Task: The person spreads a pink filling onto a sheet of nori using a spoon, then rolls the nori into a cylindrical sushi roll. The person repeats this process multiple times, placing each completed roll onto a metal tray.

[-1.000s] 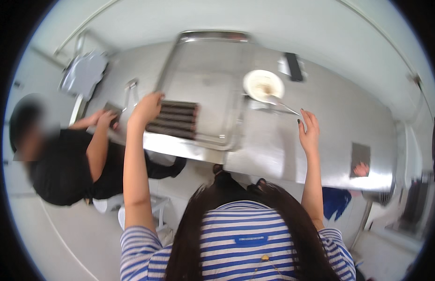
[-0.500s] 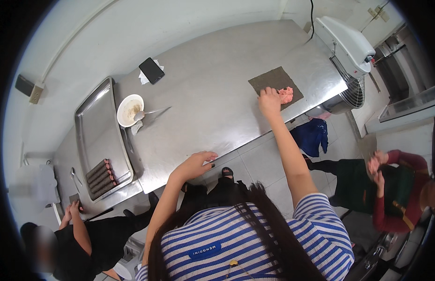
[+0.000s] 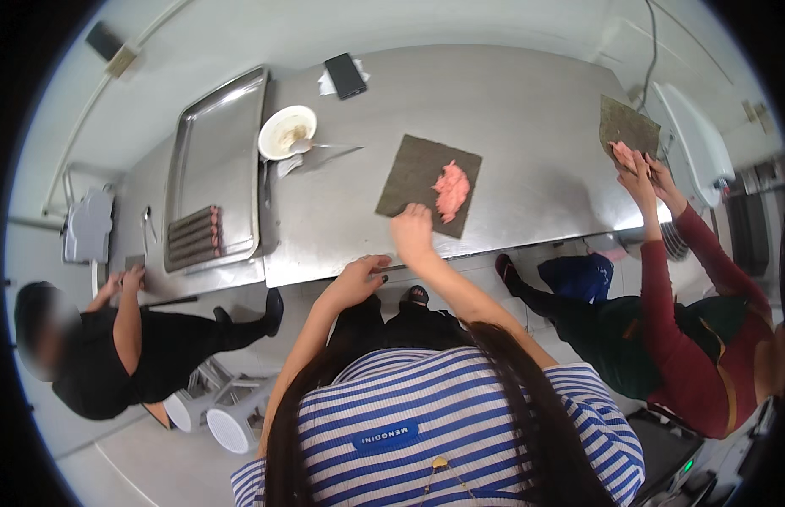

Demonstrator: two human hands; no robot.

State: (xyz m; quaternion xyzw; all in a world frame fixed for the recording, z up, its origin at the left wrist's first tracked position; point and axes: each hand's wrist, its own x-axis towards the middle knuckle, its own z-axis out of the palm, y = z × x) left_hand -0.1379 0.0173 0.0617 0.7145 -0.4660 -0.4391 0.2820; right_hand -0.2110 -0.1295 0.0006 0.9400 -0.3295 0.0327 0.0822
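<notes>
A long steel worktop (image 3: pixel 511 110) spans the view. At its left end lies a large rectangular metal tray (image 3: pixel 213 144); several dark rolls (image 3: pixel 194 235) lie side by side in the tray's near left corner. Near the worktop's front edge, at centre, lies a dark square seaweed sheet (image 3: pixel 413 173), flat, with a heap of pink filling (image 3: pixel 451 188) on its right half. A second dark sheet (image 3: pixel 627 127) lies at the far right, where another person's hands (image 3: pixel 636 162) are at its near edge. A white bowl (image 3: pixel 287 132) stands just beside the tray's right rim, a spoon (image 3: pixel 320 146) resting on its edge. A dark phone (image 3: pixel 345 75) lies at the back, on a white paper.

The right hand (image 3: pixel 412 230) rests at the near edge of the central sheet, fingers bent; whether it pinches the sheet cannot be told. The left hand (image 3: pixel 358 277) lies on the worktop's front edge, fingers loosely extended, holding nothing. A third person in black stands at the left.
</notes>
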